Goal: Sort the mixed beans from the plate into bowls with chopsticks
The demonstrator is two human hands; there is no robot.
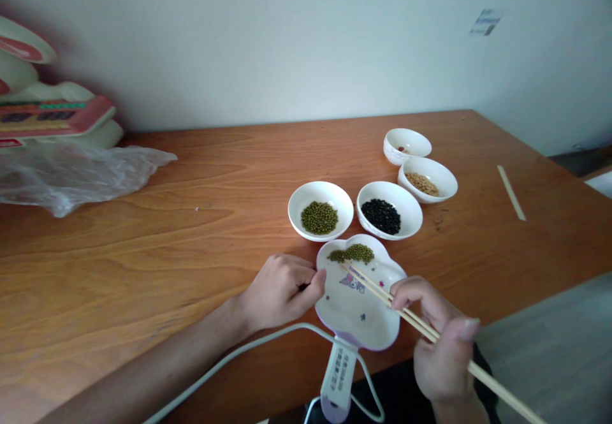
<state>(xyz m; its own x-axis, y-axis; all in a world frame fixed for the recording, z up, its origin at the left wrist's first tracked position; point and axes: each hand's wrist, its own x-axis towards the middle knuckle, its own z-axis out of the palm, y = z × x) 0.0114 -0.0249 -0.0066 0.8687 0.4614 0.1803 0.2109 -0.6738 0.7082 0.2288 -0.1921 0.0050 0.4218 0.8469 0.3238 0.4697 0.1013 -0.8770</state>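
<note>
Nearest the camera, the right hand (442, 355) is closed around a pair of chopsticks (418, 324), to the right of the flower-shaped tray (335, 312), with the tips inside it. The wooden table (215, 233) spreads out beyond the tray and to both sides. The tray itself sits between the hands, its labelled handle (338, 373) toward the wearer and a pale cable (301, 326) passing by that handle. At the tray's left rim is the left hand (282, 290), fingers curled in; whether they pinch the rim, I cannot tell. Just past the tray's far edge stand a bowl of green beans (297, 206) and, beside it, a bowl of black beans (414, 212). Farther off, beyond the tray to the right, is a bowl of tan beans (448, 185). Smallest are the loose green beans (359, 254), gathered at the tray's far end, with the chopstick tips at their near edge. The step in hand looks like picking at these beans; the next move would call for a light, exact pinch that leaves their neighbours unscattered.
</note>
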